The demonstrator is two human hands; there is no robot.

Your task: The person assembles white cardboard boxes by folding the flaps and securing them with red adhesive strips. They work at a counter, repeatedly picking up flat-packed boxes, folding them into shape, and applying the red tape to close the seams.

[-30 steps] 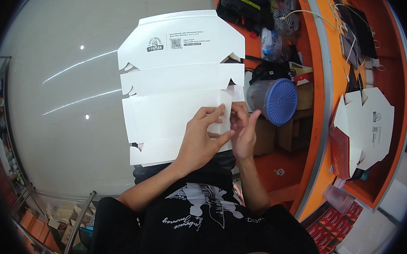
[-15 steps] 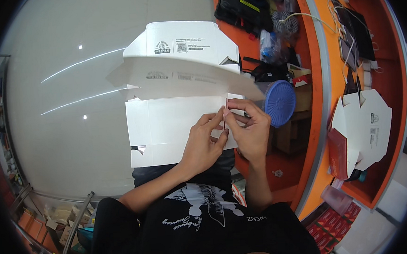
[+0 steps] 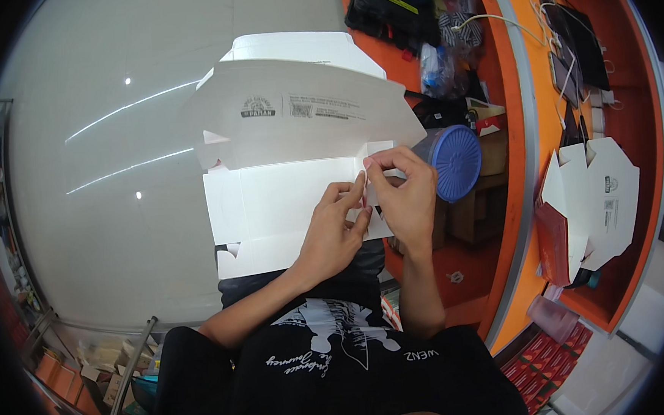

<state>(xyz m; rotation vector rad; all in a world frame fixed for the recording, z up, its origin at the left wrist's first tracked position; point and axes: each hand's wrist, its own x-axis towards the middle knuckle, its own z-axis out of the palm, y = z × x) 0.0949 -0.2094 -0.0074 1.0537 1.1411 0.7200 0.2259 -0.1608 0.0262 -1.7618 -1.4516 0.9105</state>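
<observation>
A partly folded white cardboard box (image 3: 278, 199) rests across my lap. Its printed lid panel (image 3: 314, 106) is tilted up at the far side. At the box's right end, my left hand (image 3: 329, 227) is closed on the side flap, with its fingertips against the fold. My right hand (image 3: 406, 184) pinches the far right corner of that end, thumb and index finger together on the cardboard. Another white box blank (image 3: 288, 45) shows beyond the lid, and the lid hides most of it.
To the right stands an orange counter (image 3: 536, 252) with phones, cables and a stack of flat white and red box blanks (image 3: 602, 206). A tub with a blue lid (image 3: 457, 163) sits close to my right hand. A black case (image 3: 388, 14) lies farther off on an orange shelf.
The lid panel has swung farther up and toward me, covering more of the blank behind. My right hand has shifted slightly up at the corner, while my left hand stays nearly in place.
</observation>
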